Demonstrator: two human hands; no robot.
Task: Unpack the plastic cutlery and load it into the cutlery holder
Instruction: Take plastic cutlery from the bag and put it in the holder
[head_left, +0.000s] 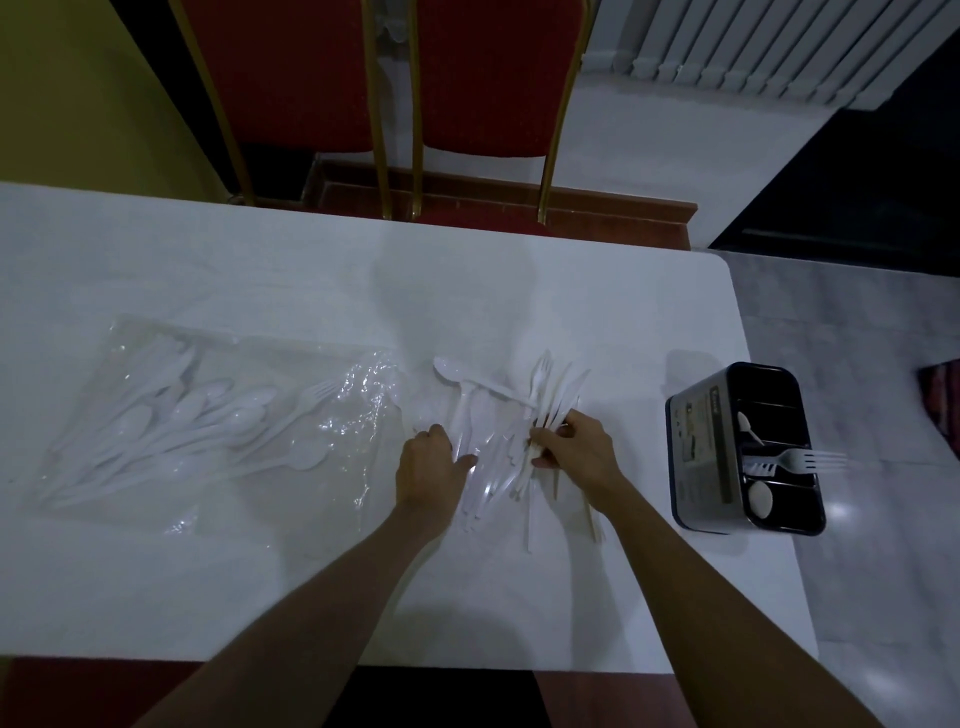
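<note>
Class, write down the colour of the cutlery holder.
The cutlery holder is black with a grey label, seen in the head view.

Left hand palm-down, right hand curled tight.

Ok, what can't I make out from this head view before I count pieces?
Head view only.
The bundle in the right hand's grip: fingers hide the piece count.
The left hand: knuckles hide its fingers; holding anything unclear.
The clear bag: glare and wrinkles blur its cutlery.
The cutlery holder: dark walls hide what sits deep inside.
</note>
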